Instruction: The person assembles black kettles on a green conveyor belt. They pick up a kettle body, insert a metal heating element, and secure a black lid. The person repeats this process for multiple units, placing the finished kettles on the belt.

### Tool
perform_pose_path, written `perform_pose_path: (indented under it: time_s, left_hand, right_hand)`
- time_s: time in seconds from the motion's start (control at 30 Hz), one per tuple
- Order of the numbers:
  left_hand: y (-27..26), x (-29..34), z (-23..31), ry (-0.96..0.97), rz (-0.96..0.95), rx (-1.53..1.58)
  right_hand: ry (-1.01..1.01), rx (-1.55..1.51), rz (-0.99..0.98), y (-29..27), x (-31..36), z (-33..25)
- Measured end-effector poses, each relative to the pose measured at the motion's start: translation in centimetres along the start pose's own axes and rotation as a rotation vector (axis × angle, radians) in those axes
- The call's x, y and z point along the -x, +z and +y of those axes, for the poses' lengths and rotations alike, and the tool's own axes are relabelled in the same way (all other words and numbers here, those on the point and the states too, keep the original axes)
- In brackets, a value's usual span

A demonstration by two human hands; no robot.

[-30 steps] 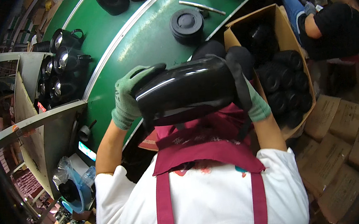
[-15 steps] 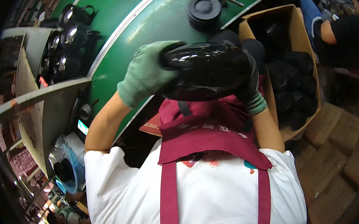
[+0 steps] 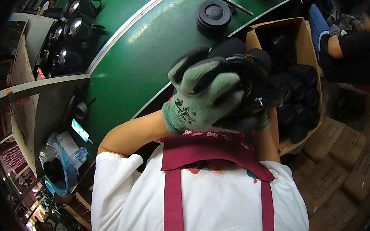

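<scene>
A glossy black rounded vessel (image 3: 260, 83) is held up in front of my apron, largely covered by my hands. My left hand (image 3: 209, 91), in a green glove with dark fingertips, lies across its left side with bent fingers closed against it. Beneath and behind the vessel is my right hand (image 3: 262, 121), gripping it from the right; little more than its green cuff shows and the fingers are hidden. Just beyond, a short stack of round black lids or discs (image 3: 214, 17) rests on the green bench.
An open cardboard box (image 3: 317, 89) of black round parts stands at the right. Glossy black pots with handles (image 3: 79, 26) are grouped at the far left. A metal rod (image 3: 232, 4) lies on the green bench (image 3: 132, 71). Another person (image 3: 353, 57) sits beyond the box.
My left hand has moved right and swung across the front of the vessel. The vessel has turned and shifted right, and its broad glossy side no longer shows.
</scene>
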State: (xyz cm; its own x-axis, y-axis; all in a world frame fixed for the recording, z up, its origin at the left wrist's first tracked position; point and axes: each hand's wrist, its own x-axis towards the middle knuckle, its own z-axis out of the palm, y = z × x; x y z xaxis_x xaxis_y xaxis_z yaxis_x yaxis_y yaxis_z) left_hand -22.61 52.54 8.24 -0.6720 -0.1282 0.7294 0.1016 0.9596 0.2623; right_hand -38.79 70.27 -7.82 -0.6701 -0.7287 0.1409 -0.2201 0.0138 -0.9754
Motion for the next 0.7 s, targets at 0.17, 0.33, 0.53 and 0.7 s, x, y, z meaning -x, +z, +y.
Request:
perform_pose_path:
  time_s: [0.17,0.33,0.53,0.7]
  left_hand:
    - [0.5,0.0,1.0,0.074,0.119,0.026]
    - [0.5,0.5,2.0,0.042,0.11,0.059]
    - [0.8,0.7,1.6,0.084,0.008,0.107]
    - [-2.3,1.8,-1.9,-0.059,-0.207,0.19]
  right_hand:
    - [0.04,-0.048,0.052,1.3,1.5,-1.1]
    - [0.111,-0.147,0.071,1.6,1.7,-1.9]
    - [0.31,-0.432,0.088,-0.2,0.9,-2.4]
    - [0.157,-0.641,0.018,-9.9,-3.6,-9.8]
